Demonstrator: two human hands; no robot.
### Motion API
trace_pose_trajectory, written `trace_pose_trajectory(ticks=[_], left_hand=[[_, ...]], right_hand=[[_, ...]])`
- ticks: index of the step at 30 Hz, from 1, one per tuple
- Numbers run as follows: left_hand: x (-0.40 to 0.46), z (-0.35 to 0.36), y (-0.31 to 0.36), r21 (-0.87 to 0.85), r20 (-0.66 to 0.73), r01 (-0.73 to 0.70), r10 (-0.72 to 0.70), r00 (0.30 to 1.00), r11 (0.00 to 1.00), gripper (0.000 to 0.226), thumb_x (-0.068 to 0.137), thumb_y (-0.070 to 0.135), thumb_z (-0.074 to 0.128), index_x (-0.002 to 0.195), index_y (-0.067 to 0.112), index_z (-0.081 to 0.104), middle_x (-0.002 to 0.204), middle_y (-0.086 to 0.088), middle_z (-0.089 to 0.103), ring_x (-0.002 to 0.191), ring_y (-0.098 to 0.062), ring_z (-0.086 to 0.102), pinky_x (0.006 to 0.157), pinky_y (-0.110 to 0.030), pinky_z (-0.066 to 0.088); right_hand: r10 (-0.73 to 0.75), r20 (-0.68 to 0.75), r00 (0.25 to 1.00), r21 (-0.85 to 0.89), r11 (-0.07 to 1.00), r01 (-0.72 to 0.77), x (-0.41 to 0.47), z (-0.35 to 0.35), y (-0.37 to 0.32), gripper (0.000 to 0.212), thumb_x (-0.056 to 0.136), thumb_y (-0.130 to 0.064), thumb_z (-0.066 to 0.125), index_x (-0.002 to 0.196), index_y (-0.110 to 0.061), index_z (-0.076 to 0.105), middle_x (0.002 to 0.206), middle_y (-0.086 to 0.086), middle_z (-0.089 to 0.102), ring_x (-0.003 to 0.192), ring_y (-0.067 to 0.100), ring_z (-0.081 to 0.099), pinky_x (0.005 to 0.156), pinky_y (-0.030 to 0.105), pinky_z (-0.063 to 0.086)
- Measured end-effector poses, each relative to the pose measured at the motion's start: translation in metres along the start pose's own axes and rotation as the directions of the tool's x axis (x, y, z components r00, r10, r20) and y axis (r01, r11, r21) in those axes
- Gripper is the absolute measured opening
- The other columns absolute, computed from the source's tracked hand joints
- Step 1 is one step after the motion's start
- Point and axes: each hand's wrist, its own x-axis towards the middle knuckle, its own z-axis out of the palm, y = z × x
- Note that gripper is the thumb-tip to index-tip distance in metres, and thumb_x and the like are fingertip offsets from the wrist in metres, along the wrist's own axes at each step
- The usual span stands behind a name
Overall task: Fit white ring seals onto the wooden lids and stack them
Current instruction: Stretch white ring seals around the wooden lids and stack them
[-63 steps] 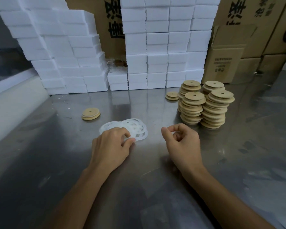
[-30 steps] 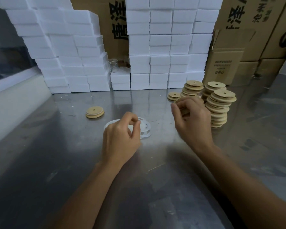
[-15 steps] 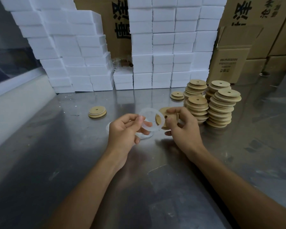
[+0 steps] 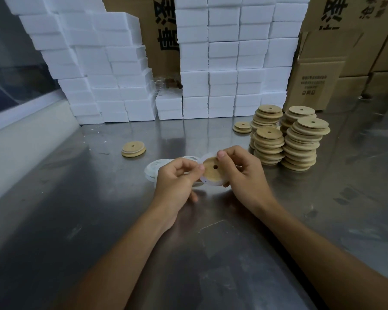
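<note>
Between my hands, just above the steel table (image 4: pixel 99 220), is a round wooden lid (image 4: pixel 211 171) with a small centre hole, tilted toward me. A white ring seal (image 4: pixel 207 181) lies around its rim. My right hand (image 4: pixel 242 171) grips the lid, thumb on its top edge. My left hand (image 4: pixel 177 179) pinches the seal at the lid's left edge. A loose pile of white ring seals (image 4: pixel 157 170) lies on the table behind my left hand. Several stacks of wooden lids (image 4: pixel 300 144) stand to the right.
A short stack of lids (image 4: pixel 133 149) with a white seal showing lies at the left, another small one (image 4: pixel 242 127) behind the tall stacks. White foam boxes (image 4: pixel 222 63) and cardboard cartons (image 4: pixel 318 86) wall the back. A white ledge (image 4: pixel 20 139) runs along the left.
My left hand lifted a ring seal from the pile and my right hand took a lid from the stacks. The two were brought together, and the seal now lies around the lid.
</note>
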Motion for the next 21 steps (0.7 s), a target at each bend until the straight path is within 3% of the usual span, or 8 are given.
trace_pose_trajectory(ticks=[4, 7, 11, 15, 18, 21], left_hand=[[0.0, -0.001, 0.0, -0.042, 0.039, 0.023, -0.022, 0.999, 0.999, 0.011, 0.091, 0.012, 0.068, 0.085, 0.017, 0.061, 0.085, -0.006, 0.075, 0.075, -0.024, 0.071, 0.043, -0.027, 0.05], [0.0, -0.002, 0.0, -0.096, 0.038, 0.015, -0.011, 0.999, 0.995, 0.008, 0.09, 0.006, 0.067, 0.088, 0.012, 0.064, 0.09, -0.01, 0.074, 0.077, -0.025, 0.072, 0.049, -0.027, 0.054], [-0.001, 0.0, -0.003, -0.105, -0.022, -0.067, 0.065, 0.998, 0.992, 0.01, 0.088, 0.0, 0.068, 0.089, 0.01, 0.066, 0.098, -0.009, 0.073, 0.084, -0.025, 0.073, 0.058, -0.033, 0.059], [-0.001, 0.003, -0.006, -0.043, -0.063, -0.163, 0.16, 0.985, 0.986, 0.017, 0.083, 0.007, 0.076, 0.092, 0.014, 0.064, 0.094, -0.003, 0.074, 0.08, -0.02, 0.074, 0.058, -0.038, 0.061], [0.0, 0.004, -0.008, -0.017, -0.026, -0.147, 0.147, 0.989, 0.989, 0.029, 0.08, 0.013, 0.08, 0.102, 0.02, 0.061, 0.089, 0.0, 0.074, 0.073, -0.016, 0.074, 0.051, -0.028, 0.056], [0.001, 0.006, -0.011, 0.117, 0.082, -0.164, 0.155, 0.985, 0.98, 0.023, 0.079, 0.016, 0.08, 0.096, 0.024, 0.067, 0.086, 0.002, 0.075, 0.074, -0.011, 0.072, 0.051, -0.018, 0.05]], right_hand=[[-0.083, 0.061, 0.995, -0.129, 0.988, 0.09, -0.005, 0.003, 0.0, 0.019, 0.1, -0.029, 0.055, 0.091, -0.014, 0.061, 0.077, 0.003, 0.066, 0.07, 0.019, 0.062, 0.062, 0.041, 0.052], [-0.093, 0.076, 0.993, -0.176, 0.979, 0.105, -0.008, 0.005, 0.002, 0.01, 0.1, -0.029, 0.054, 0.097, -0.02, 0.056, 0.078, 0.001, 0.067, 0.067, 0.016, 0.061, 0.062, 0.04, 0.051], [-0.102, 0.111, 0.989, -0.254, 0.959, 0.128, -0.009, 0.006, 0.002, 0.01, 0.101, -0.025, 0.052, 0.11, -0.022, 0.055, 0.09, -0.002, 0.071, 0.079, 0.011, 0.066, 0.07, 0.036, 0.054], [-0.196, 0.1, 0.975, -0.321, 0.922, 0.218, -0.007, 0.004, -0.002, 0.009, 0.098, -0.015, 0.056, 0.105, -0.014, 0.062, 0.095, -0.003, 0.069, 0.085, 0.013, 0.063, 0.073, 0.037, 0.053], [-0.211, 0.072, 0.975, -0.328, 0.918, 0.223, -0.006, 0.002, -0.002, 0.006, 0.097, -0.013, 0.058, 0.1, -0.012, 0.064, 0.09, -0.005, 0.069, 0.081, 0.012, 0.063, 0.071, 0.039, 0.053], [-0.189, 0.051, 0.981, -0.327, 0.925, 0.195, -0.007, 0.003, -0.001, 0.005, 0.097, -0.016, 0.059, 0.094, -0.015, 0.063, 0.084, -0.009, 0.068, 0.079, 0.009, 0.063, 0.07, 0.035, 0.053]])
